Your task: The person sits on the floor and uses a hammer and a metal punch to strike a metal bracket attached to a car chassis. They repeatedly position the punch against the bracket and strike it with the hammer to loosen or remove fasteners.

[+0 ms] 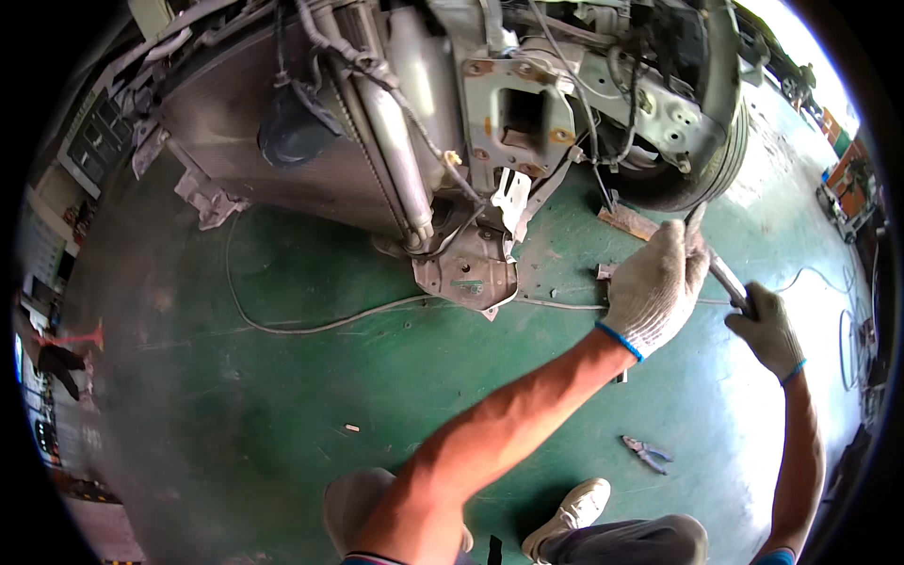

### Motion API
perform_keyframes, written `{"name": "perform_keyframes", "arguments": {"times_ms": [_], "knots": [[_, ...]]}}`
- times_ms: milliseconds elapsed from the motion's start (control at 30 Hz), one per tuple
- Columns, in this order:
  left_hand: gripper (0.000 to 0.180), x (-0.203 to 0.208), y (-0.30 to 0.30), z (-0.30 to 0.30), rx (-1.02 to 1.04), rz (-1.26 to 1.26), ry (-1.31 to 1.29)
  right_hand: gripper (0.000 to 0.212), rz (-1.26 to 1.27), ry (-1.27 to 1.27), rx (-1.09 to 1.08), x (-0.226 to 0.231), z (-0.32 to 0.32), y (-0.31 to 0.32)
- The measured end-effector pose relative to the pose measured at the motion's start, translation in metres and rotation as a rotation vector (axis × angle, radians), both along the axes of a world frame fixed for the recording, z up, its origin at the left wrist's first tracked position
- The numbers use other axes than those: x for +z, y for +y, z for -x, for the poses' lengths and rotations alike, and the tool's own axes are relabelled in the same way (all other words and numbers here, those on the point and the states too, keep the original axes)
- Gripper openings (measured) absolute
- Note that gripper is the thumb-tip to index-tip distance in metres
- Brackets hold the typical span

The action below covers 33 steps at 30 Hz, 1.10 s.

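**Knit gloves, both on one steel bar**

Steel bar (pixel 727 276) sits between your two gloved hands, right of centre in the view, above the green floor (pixel 282 377). Your left hand (pixel 656 282) is clenched round its upper/far part; your right hand (pixel 770 330) is clenched round the lower/near end. Both grasping, neither released.

Key relation: bar's long axis runs diagonal, from the right hand up and left through the left hand, w/ the tip poking out above the left fist approx. toward the tyre (pixel 702 169) and the stripped front corner of the car. So the working end lies ahead of you and slightly left of the hands. Left hand is the nearer one to the car; right hand trails behind, nearer your body. Tip isn't clearly touching anything; can't tell for sure, it's thin against the tyre.

Around it:
- Bracket (pixel 513 118), grey metal w/ rusty bolt spots, well left of the bar tip.
- Radiator (pixel 273 122) further left, tilted.
- Bent plate (pixel 466 273) hanging low under the bracket.
- Cable (pixel 311 325) looping over the floor, running on under your left hand.
- Wood scrap (pixel 629 222) on the floor, just up-left of the left hand.
- Pliers (pixel 646 455) on the floor near your shoe (pixel 572 515), well below both hands.
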<state>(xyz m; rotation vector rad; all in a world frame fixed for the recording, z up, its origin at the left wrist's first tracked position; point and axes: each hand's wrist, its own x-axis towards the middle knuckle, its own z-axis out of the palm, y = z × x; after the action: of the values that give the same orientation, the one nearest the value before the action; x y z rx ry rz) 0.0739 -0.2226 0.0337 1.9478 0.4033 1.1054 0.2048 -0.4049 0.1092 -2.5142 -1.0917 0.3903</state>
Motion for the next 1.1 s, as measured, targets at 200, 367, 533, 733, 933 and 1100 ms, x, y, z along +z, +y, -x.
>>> {"name": "perform_keyframes", "arguments": {"times_ms": [200,367,533,733,933,1100], "knots": [[0.048,0.029,0.084,0.062,-0.205,-0.245,0.604,0.024,-0.155,0.058,-0.041,-0.033,0.012,0.003],[0.048,-0.008,0.221,0.125,0.521,-0.116,0.583,0.023,-0.414,0.206,0.144,-0.015,0.027,0.056],[0.044,0.003,0.231,0.107,0.224,0.146,0.23,0.023,-0.474,0.25,0.257,-0.042,0.048,0.101],[0.028,0.006,0.236,0.115,0.353,0.076,0.294,0.037,-0.136,-0.037,0.358,-0.051,0.082,0.137],[0.026,-0.004,0.246,0.136,0.441,-0.144,0.265,0.035,-0.275,-0.193,0.573,-0.069,0.09,0.159],[0.027,-0.002,0.244,0.134,0.53,-0.281,0.376,0.034,-0.153,-0.287,0.499,-0.078,0.087,0.186]]}}
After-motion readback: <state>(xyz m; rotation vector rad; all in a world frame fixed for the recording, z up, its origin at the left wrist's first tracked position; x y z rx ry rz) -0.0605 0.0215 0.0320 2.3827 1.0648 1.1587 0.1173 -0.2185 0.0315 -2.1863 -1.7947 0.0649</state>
